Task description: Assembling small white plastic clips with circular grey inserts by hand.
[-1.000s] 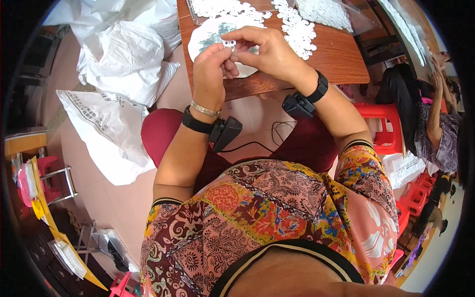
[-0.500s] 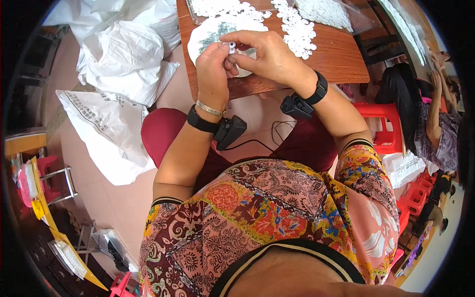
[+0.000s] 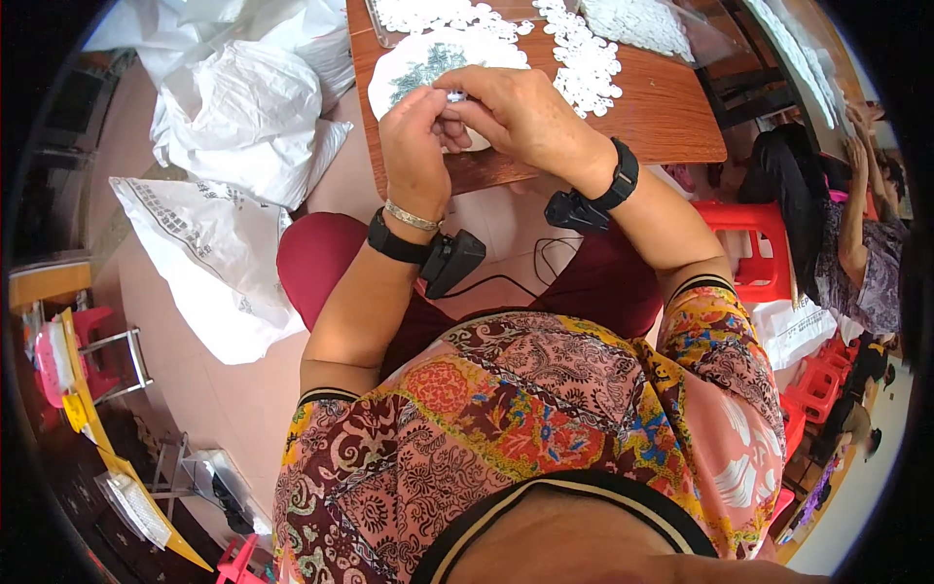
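While the left hand (image 3: 416,128) and right hand (image 3: 533,119) pinch a small white piece (image 3: 455,96), their fingers mostly hide it, over the white plate (image 3: 381,90) on the table (image 3: 671,112).

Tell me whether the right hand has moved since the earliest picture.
Yes, slightly: the right hand has shifted toward the near edge of the brown table.

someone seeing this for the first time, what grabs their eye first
Probably the brightly patterned shirt, filling the lower middle of the view. Next, the left hand and right hand meet at top centre above the brown table, with many small white pieces spread to their right. Bulky white sacks stand out at upper left on the pinkish floor.
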### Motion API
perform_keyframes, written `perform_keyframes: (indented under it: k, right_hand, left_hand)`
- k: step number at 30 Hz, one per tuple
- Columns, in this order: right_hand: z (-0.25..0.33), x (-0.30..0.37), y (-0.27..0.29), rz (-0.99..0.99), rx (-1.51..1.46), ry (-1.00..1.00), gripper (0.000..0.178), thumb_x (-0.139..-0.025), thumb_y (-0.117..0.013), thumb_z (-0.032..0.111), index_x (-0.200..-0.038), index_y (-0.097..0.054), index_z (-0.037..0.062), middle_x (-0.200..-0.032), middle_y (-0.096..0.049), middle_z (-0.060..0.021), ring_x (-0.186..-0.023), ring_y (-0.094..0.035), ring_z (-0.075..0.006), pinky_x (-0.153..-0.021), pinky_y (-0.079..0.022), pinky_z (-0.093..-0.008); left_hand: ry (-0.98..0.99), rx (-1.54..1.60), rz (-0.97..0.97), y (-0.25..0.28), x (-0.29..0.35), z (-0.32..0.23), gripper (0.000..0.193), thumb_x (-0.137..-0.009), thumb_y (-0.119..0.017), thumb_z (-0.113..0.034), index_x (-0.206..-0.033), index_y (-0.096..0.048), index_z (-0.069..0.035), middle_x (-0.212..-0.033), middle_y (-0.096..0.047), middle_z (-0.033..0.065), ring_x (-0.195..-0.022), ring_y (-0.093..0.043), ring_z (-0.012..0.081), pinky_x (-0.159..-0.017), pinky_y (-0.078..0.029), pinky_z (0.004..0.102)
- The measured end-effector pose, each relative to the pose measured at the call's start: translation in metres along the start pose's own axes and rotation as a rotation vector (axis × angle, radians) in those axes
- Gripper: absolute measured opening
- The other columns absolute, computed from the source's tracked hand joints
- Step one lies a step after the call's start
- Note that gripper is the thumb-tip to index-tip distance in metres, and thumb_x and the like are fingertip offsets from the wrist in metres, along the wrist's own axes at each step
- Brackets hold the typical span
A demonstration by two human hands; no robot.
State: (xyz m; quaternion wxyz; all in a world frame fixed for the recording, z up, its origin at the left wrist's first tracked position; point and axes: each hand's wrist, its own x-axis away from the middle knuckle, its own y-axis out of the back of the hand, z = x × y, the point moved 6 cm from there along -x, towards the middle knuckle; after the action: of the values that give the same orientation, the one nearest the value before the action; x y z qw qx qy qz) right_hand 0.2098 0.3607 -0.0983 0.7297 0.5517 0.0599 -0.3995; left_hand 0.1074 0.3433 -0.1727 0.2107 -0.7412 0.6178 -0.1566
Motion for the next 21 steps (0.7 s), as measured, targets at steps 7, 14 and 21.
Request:
perform_keyframes:
  k: [7, 14, 21]
  right_hand:
    - [0.002, -0.001, -0.005, -0.033, -0.022, -0.008, 0.017, -0.084, -0.058, 0.014, -0.099, -0.061, 0.0066, -0.077, -0.063, -0.0117, -0.069, -0.063, -0.0293, -0.06, -0.051, -0.0333]
    - [0.004, 0.001, -0.002, -0.042, 0.003, -0.015, 0.018, -0.083, -0.059, 0.018, -0.097, -0.06, 0.0055, -0.077, -0.064, -0.014, -0.071, -0.063, -0.0307, -0.063, -0.051, -0.0359]
    - [0.0, -0.001, 0.007, -0.106, -0.071, -0.012, 0.024, -0.08, -0.065, 0.018, -0.1, -0.061, 0.0061, -0.078, -0.064, -0.0126, -0.071, -0.065, -0.0274, -0.063, -0.052, -0.0333]
  left_hand:
    - [-0.018, 0.011, -0.035, -0.001, 0.007, -0.007, 0.024, -0.088, -0.044, -0.016, -0.076, -0.056, 0.001, -0.061, -0.052, 0.0044, -0.05, -0.049, 0.0113, -0.046, -0.038, 0.0216]
    - [-0.027, 0.025, -0.01, -0.002, 0.007, -0.008, 0.025, -0.088, -0.044, -0.016, -0.075, -0.055, 0.001, -0.06, -0.052, 0.0041, -0.05, -0.049, 0.0109, -0.048, -0.038, 0.0213]
    - [-0.127, -0.095, -0.006, -0.006, 0.006, -0.019, 0.024, -0.088, -0.045, -0.017, -0.075, -0.055, 0.001, -0.061, -0.052, 0.0035, -0.053, -0.049, 0.0102, -0.051, -0.038, 0.0219]
